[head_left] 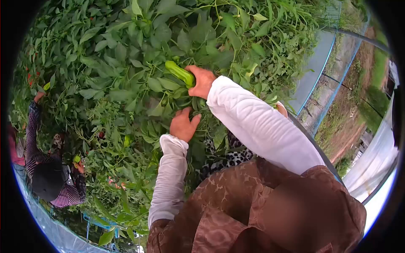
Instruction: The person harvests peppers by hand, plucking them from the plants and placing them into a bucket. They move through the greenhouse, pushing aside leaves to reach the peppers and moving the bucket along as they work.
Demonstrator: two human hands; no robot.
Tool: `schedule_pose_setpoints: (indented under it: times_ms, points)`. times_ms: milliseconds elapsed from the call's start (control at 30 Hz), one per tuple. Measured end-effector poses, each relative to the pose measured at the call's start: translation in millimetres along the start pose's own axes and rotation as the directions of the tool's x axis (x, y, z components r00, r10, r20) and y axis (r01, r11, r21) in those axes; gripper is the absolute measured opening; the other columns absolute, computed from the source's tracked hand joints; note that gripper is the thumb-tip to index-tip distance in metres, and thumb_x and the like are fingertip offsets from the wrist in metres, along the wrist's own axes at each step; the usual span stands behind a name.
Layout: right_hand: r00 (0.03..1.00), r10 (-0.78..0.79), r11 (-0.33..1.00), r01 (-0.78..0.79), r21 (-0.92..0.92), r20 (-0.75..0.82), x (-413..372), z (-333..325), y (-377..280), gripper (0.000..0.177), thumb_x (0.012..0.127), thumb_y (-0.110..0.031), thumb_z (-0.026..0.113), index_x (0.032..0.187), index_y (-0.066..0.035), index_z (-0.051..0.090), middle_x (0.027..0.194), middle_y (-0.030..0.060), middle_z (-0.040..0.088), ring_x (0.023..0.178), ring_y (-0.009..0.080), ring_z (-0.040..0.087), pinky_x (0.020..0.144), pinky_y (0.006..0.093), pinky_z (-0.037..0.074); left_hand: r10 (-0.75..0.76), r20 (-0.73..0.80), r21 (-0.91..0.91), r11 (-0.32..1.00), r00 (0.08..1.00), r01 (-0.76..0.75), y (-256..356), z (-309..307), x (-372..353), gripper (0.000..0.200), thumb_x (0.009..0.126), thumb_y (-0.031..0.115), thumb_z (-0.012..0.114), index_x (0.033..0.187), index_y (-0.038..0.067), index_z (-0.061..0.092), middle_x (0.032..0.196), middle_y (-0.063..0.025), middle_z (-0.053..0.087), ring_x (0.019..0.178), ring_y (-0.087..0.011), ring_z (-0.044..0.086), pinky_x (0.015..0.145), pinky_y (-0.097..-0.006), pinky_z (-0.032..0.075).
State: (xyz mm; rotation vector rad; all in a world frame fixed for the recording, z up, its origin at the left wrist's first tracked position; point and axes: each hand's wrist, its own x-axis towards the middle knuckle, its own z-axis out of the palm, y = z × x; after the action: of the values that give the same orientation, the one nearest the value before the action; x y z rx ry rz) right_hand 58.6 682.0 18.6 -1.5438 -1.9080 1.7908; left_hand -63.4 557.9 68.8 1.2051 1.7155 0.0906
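Gripping green pepper [179, 74] in right hand [202, 82]; left hand [183, 125] just below.

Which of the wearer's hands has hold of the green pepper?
The right hand, higher in the picture, grips the green pepper; the left hand sits lower among the leaves with no pepper in it.

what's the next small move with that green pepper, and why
Probably a gentle twist and pull with the right hand. Its grip is closed on the green pepper, which sits among the leaves and seems attached to the plant. The left hand rests lower in the leaves, apparently placed to steady the plant.
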Motion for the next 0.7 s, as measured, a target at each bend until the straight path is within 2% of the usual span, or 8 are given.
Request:
schedule_pose_setpoints:
  times_ms: [100, 200, 300, 367, 433, 500, 600, 700]
  points:
    - [0.994, -0.031, 0.999, 0.027, 0.040, 0.107, 3.0, -13.5, 1.7, 0.062, 0.056, -0.010, 0.069, 0.113, -0.004, 0.046, 0.094, 0.0178, 0.059, 0.090, 0.0328, 0.058, 0.081, 0.0349, 0.045, -0.022, -0.306, -0.050, 0.999, 0.952, 0.007, 19.5, -87.8, 15.2, 0.034, 0.075, 0.022, 0.065, 0.102, 0.002, 0.058, 0.081, -0.0185, 0.061, 0.072, -0.0295, 0.061, 0.067, -0.0338, 0.048]
    - [0.987, -0.014, 0.997, 0.001, 0.081, 0.162, 0.1, -17.2, 8.7, 0.059, 0.056, -0.008, 0.068, 0.111, -0.004, 0.045, 0.091, 0.0168, 0.059, 0.088, 0.0317, 0.058, 0.078, 0.0349, 0.044, -0.011, -0.633, -0.165, 0.979, 0.774, -0.122, -0.1, -122.8, 75.7, 0.038, 0.076, 0.022, 0.065, 0.105, -0.001, 0.056, 0.094, -0.0193, 0.060, 0.081, -0.0279, 0.060, 0.072, -0.0355, 0.047]
    - [0.988, -0.048, 0.995, 0.034, 0.099, 0.147, -17.2, -19.7, 21.3, 0.064, 0.058, -0.006, 0.066, 0.117, -0.006, 0.042, 0.094, 0.0132, 0.058, 0.089, 0.0237, 0.058, 0.080, 0.0305, 0.043, -0.099, -0.386, 0.111, 0.982, 0.917, 0.153, -42.3, -85.5, 122.3, 0.052, 0.075, 0.031, 0.063, 0.112, -0.003, 0.051, 0.100, -0.0237, 0.059, 0.092, -0.0364, 0.056, 0.081, -0.0391, 0.043]
    - [0.987, -0.028, 0.980, -0.004, 0.197, 0.158, -27.3, -28.3, 28.4, 0.058, 0.059, -0.007, 0.066, 0.113, -0.005, 0.046, 0.094, 0.0089, 0.057, 0.090, 0.0150, 0.053, 0.081, 0.0278, 0.041, -0.263, -0.292, -0.133, 0.963, 0.919, 0.234, -45.5, -53.8, 120.4, 0.054, 0.075, 0.030, 0.063, 0.115, -0.004, 0.049, 0.099, -0.0246, 0.059, 0.094, -0.0366, 0.056, 0.082, -0.0380, 0.043]
    - [0.991, -0.063, 0.959, 0.028, 0.283, 0.114, -37.9, -44.0, 21.2, 0.050, 0.058, -0.009, 0.067, 0.105, -0.003, 0.050, 0.086, 0.0086, 0.057, 0.081, 0.0152, 0.054, 0.075, 0.0285, 0.043, -0.311, -0.293, -0.434, 0.886, 0.904, 0.164, -32.2, -27.2, 96.1, 0.049, 0.075, 0.018, 0.063, 0.116, -0.004, 0.048, 0.102, -0.0255, 0.057, 0.094, -0.0368, 0.056, 0.082, -0.0368, 0.043]
    - [0.981, 0.010, 0.960, -0.063, 0.272, 0.192, -50.5, -58.3, 17.6, 0.042, 0.060, -0.008, 0.068, 0.099, -0.003, 0.052, 0.080, 0.0044, 0.056, 0.075, 0.0113, 0.052, 0.070, 0.0269, 0.043, -0.152, -0.511, -0.416, 0.905, 0.846, -0.089, -31.3, 14.1, 81.2, 0.048, 0.074, 0.003, 0.062, 0.119, -0.002, 0.046, 0.105, -0.0247, 0.055, 0.095, -0.0369, 0.055, 0.082, -0.0374, 0.043]
    - [0.984, 0.013, 0.921, -0.081, 0.381, 0.179, -84.3, -68.5, 6.2, 0.042, 0.061, -0.006, 0.066, 0.100, -0.004, 0.051, 0.077, 0.0037, 0.056, 0.070, 0.0116, 0.053, 0.067, 0.0270, 0.044, -0.087, -0.520, -0.460, 0.867, 0.850, -0.193, 28.8, 5.9, 62.9, 0.057, 0.069, -0.006, 0.059, 0.122, 0.006, 0.044, 0.103, -0.0182, 0.048, 0.096, -0.0374, 0.051, 0.078, -0.0411, 0.044]
    - [0.979, 0.119, 0.923, -0.171, 0.344, 0.166, -97.5, -86.3, -24.8, 0.044, 0.059, -0.006, 0.066, 0.099, -0.004, 0.049, 0.079, 0.0042, 0.058, 0.072, 0.0112, 0.055, 0.066, 0.0266, 0.044, 0.006, -0.535, -0.102, 0.992, 0.845, -0.071, 48.5, 20.7, 70.3, 0.054, 0.063, -0.006, 0.060, 0.115, 0.007, 0.049, 0.101, -0.0163, 0.043, 0.090, -0.0369, 0.046, 0.076, -0.0420, 0.041]
